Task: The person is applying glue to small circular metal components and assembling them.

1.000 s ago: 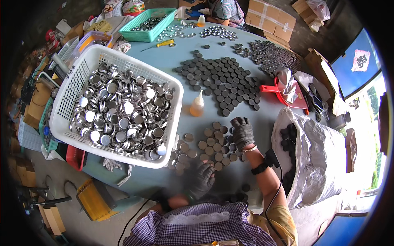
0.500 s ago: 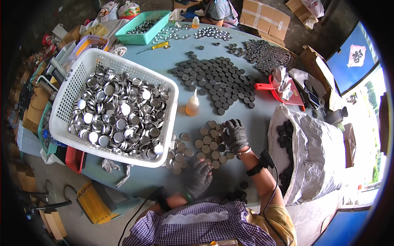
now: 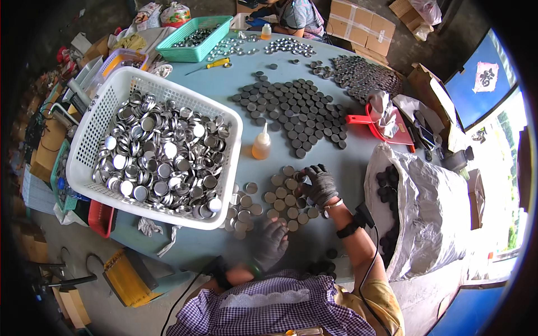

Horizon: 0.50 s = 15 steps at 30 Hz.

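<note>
Both my hands wear dark grey gloves with bare fingertips. My right hand [image 3: 319, 187] reaches over the right side of a loose cluster of round, flat metal caps [image 3: 277, 192], its bent fingertips down among them. Whether a cap is pinched there is hidden. Nearer to me, my left hand [image 3: 271, 244] is held with curled fingers at the cluster's near edge; what they hold, if anything, cannot be made out. More caps [image 3: 244, 212] lie left of the cluster, beside the large white basket [image 3: 237, 162] heaped with shiny metal caps [image 3: 162, 151].
A small squeeze bottle [image 3: 261, 147] of amber liquid stands ahead of the cluster. Beyond it spread dark round caps [image 3: 297, 112]. To the right are a red dustpan [image 3: 399, 134] and a white sack [image 3: 431, 215] of dark pieces. Across the table sits another person [image 3: 300, 17] near a green basket [image 3: 196, 51].
My right hand has shifted slightly left, its fingers bending further over the caps. My left hand stays almost in place. The other person across the table has moved slightly left.
</note>
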Available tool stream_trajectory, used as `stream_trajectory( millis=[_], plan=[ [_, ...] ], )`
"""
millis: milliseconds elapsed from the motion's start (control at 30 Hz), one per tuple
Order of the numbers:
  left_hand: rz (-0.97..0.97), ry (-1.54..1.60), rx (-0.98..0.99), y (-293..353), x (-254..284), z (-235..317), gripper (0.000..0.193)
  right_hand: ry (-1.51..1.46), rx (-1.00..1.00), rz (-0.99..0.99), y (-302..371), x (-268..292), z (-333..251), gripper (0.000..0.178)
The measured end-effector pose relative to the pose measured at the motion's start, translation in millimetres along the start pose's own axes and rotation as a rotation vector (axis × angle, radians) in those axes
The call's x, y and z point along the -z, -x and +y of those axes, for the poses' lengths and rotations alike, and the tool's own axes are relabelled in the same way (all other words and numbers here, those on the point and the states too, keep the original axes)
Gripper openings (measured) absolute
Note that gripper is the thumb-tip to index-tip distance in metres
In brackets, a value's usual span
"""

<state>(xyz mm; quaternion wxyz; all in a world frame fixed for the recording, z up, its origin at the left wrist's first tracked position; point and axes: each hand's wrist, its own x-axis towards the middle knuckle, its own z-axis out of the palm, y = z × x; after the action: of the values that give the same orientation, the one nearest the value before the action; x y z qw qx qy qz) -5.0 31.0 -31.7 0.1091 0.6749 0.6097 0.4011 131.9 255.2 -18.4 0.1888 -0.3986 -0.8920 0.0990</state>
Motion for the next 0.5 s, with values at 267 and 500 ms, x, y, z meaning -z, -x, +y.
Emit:
stream_trajectory(
  millis=[267,500],
  plan=[
    [-0.004,0.003,-0.010,-3.0,-0.3,2.3,0.025,-0.058,-0.076,-0.058,1.6,-10.7,5.0,0.020],
    [-0.036,-0.026,-0.002,-0.7,1.0,0.2,0.025,-0.115,-0.111,-0.079,1.2,-9.6,12.3,0.016]
  ],
)
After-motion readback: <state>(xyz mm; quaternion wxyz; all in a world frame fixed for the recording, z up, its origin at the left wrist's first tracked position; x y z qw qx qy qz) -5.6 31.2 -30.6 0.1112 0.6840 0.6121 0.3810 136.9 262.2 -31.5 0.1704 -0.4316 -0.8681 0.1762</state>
